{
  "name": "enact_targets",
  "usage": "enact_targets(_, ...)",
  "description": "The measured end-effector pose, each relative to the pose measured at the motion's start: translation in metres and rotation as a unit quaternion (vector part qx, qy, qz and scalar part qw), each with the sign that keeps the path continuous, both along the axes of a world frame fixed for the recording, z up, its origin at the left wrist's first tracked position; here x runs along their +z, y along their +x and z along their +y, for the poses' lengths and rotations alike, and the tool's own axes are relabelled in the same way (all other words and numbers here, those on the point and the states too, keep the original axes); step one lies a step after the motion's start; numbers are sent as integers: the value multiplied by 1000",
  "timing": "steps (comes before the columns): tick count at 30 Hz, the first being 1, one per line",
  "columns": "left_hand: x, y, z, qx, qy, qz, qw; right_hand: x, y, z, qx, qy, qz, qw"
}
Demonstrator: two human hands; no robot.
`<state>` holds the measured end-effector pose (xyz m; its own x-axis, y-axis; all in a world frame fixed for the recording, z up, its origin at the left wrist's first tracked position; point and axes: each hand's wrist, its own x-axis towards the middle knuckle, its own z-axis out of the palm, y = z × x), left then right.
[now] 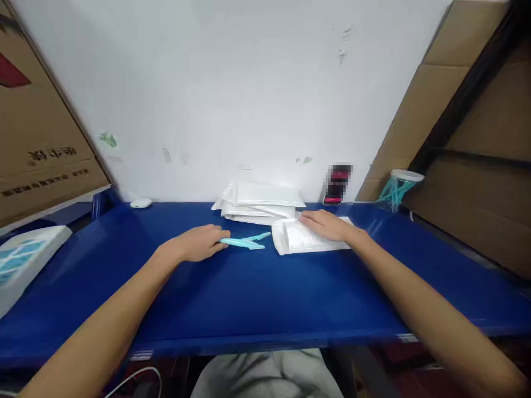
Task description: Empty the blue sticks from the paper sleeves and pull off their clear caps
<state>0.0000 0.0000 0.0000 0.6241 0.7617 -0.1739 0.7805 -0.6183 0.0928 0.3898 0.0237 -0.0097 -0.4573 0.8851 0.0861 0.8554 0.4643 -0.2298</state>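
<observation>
My left hand [199,243] rests on the blue table [249,293], its fingers curled around the ends of light-blue plastic sticks [249,241] that lie on the table and point right. My right hand [327,225] lies flat, fingers stretched, on a white padded envelope [298,240] just right of the sticks. Behind them a stack of white padded envelopes [261,203] sits against the wall.
A small white object [141,203] lies at the back left. A clear jar [397,190] of blue sticks stands at the back right beside a phone [338,185]. Cardboard boxes [37,138] flank both sides. A white and blue packet [25,260] lies far left.
</observation>
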Motion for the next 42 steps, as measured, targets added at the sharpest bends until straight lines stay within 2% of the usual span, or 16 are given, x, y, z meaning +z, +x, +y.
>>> enact_targets(6, 4, 4, -3, 31, 24, -29, 999, 4, -5, -1, -17, 29, 44, 998)
enact_targets(13, 8, 9, -9, 27, 4, -37, 999, 9, -17, -13, 48, 78, -5, 996)
enact_targets(17, 10, 7, -9, 35, -21, -40, 998, 11, -18, -16, 40, 66, -42, 996)
enact_targets(23, 10, 5, -7, 34, -37, -57, 997, 7, -13, -12, 28, -1, -57, 998)
enact_targets(31, 6, 7, -5, 21, -31, -95, 995, 7, -14, -12, 13, 50, -74, 996)
enact_targets(34, 2, 10, -3, 23, 1, -111, 994, 18, -19, -11, 15, 91, -100, 991)
enact_targets(38, -6, 15, 1, 93, 94, -134, 982, 44, -35, -10, 49, 180, -175, 967)
enact_targets(42, -14, 15, 6, 80, 88, -141, 983, 63, -55, -9, 102, 253, -252, 928)
